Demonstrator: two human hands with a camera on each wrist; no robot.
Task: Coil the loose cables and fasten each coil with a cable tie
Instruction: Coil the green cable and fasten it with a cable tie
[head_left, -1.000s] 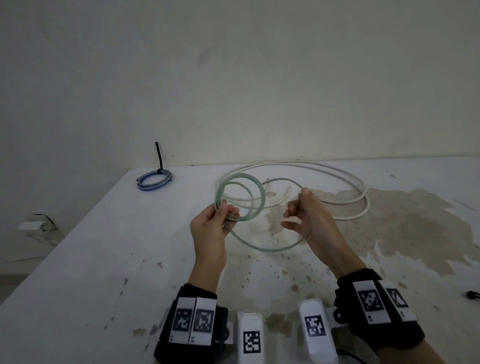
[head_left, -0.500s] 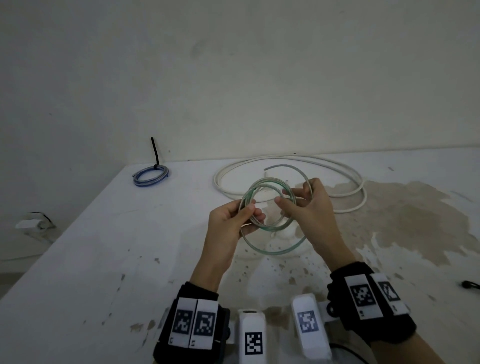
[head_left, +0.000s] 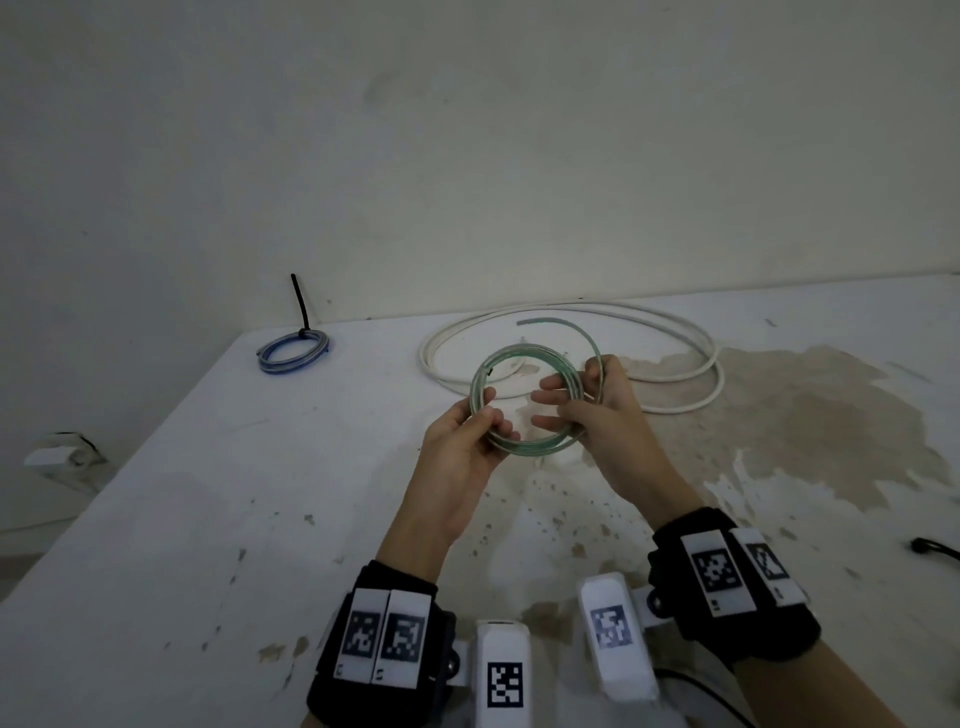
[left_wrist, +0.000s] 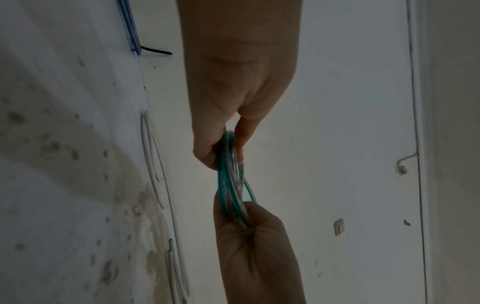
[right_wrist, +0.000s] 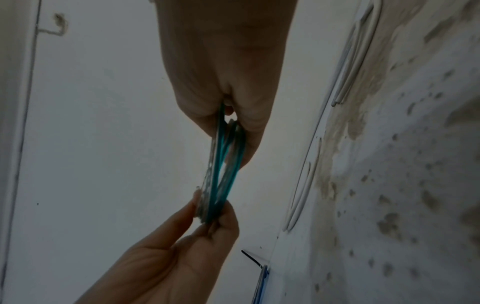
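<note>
Since the earlier frames, the two hands have come closer together at the centre of the head view, and the trailing length of the green cable (head_left: 524, 405), which a second ago was sagging in a wide loop below the hands, is now gathered into a tight round coil held up above the worktop (head_left: 208, 519). Only a short free end is still arching over the top of the coil toward the upper middle of the frame.

The left hand (head_left: 462, 457) is pinching the lower left part of the coil between thumb and curled fingers; in the left wrist view the same hand (left_wrist: 233, 102) is coming down from the top of the frame with the turquoise strands pressed between thumb and forefinger. The right hand (head_left: 597, 415) is grasping the right side of the coil, its fingers reaching through the ring and pointing left. In the right wrist view this hand (right_wrist: 228, 82) is closing on the strands at the top while the left hand is nipping them from the lower left.

Behind the hands, a white cable (head_left: 675, 364) is lying in loose wide loops on the worktop, right of centre. At the upper left of the worktop a blue coil (head_left: 293, 351) is resting flat, fastened with a black cable tie (head_left: 301, 304) whose tail is sticking upright. A small dark object at the right edge of the head view is too small to identify. Brown stains are spreading over the right half of the worktop.
</note>
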